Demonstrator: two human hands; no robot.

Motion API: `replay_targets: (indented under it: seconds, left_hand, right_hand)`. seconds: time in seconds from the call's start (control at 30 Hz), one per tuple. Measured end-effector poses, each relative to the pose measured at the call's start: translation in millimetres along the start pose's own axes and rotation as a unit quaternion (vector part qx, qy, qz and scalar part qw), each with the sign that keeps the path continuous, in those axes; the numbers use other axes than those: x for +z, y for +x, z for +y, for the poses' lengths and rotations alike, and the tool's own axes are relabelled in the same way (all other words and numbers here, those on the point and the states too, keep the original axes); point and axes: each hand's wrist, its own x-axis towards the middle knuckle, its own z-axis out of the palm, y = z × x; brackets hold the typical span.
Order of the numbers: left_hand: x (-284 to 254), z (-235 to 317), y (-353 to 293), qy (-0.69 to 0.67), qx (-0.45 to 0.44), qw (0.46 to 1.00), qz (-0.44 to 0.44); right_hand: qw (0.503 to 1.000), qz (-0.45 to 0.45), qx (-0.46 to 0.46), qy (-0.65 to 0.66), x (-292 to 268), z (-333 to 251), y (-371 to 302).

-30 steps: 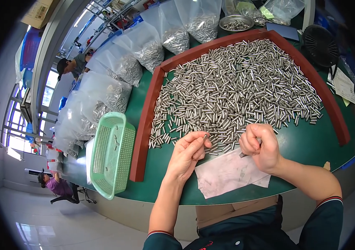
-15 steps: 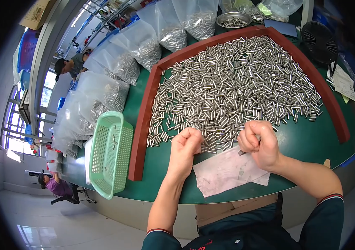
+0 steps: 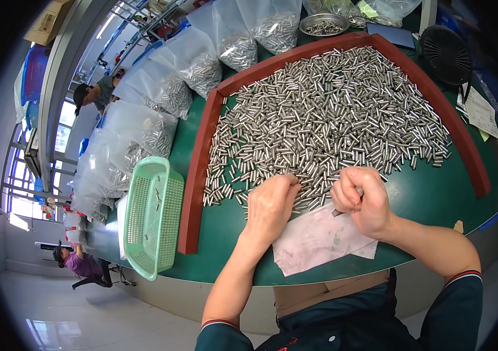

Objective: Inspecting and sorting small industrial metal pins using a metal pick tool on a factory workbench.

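A wide heap of short shiny metal pins (image 3: 331, 117) covers the green table in front of me. At its near edge, my left hand (image 3: 269, 207) is back-side up, fingers bent together over the pins; whatever is between the fingertips is hidden. To its right, my right hand (image 3: 363, 199) is curled into a fist above a stained pale cloth (image 3: 313, 240). The dark end of a metal pin (image 3: 336, 213) pokes out below its fingers. The cloth lies flat on the table's near side, under and between the hands.
Dark red bars (image 3: 193, 205) frame the heap on three sides. Left of them stands a green plastic basket (image 3: 174, 216) with a few pins inside. Clear bags of pins (image 3: 196, 64) line the far left; a metal bowl (image 3: 324, 24) and black fan (image 3: 446, 55) stand behind. Two people are farther off.
My left hand has moved slightly right and rolled over, so its back now faces up with the fingers toward the pins. My right hand stays closed in nearly the same place.
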Motion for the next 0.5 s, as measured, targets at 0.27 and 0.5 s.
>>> replay_targets:
  seconds: [0.27, 0.5]
  left_hand:
    - [-20.2, -8.2, -5.3, -0.636, -0.352, 0.687, 0.001]
    - [-21.1, -9.7, -8.9, -0.625, -0.351, 0.697, -0.014]
  right_hand:
    - [1.000, -0.004, -0.002, -0.001, -0.7, -1.8, -1.1]
    - [1.000, -0.009, 0.007, 0.003, -0.2, -2.9, -1.2]
